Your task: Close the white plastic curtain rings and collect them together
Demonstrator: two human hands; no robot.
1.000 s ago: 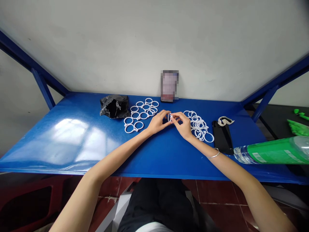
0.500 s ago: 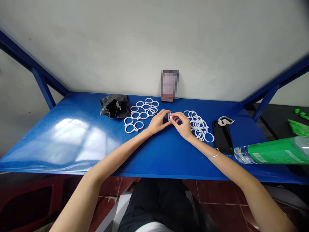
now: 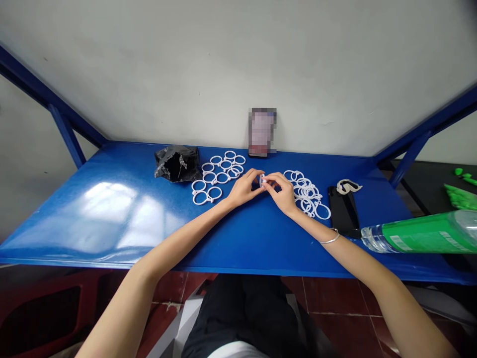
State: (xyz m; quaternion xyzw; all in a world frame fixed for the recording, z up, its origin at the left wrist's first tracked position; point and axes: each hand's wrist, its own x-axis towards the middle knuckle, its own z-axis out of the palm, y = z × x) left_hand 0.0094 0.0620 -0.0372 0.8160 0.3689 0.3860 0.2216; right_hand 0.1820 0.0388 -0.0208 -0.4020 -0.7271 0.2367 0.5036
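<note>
My left hand [image 3: 245, 187] and my right hand [image 3: 281, 192] meet over the middle of the blue table [image 3: 238, 238]. Between their fingertips is a small white ring [image 3: 262, 180], seen nearly edge-on and partly covered by the fingers. Both hands are closed on it, thumbs and forefingers pinching. Left of my left hand lie several white plastic rings [image 3: 222, 178], joined in pairs and spread out. Beside my right hand several more white rings [image 3: 306, 189] overlap in a loose heap.
A crumpled black plastic bag [image 3: 177, 164] gapes at the back left. A phone [image 3: 262, 132] with a blurred screen leans on the wall. To the right lie a black phone [image 3: 343, 211], a cream strap-like item [image 3: 349, 187] and a green-labelled bottle [image 3: 425, 232] on its side.
The hands stay almost in place, with only a slight shift of the fingers on the white ring. The rings on the table have not moved.
</note>
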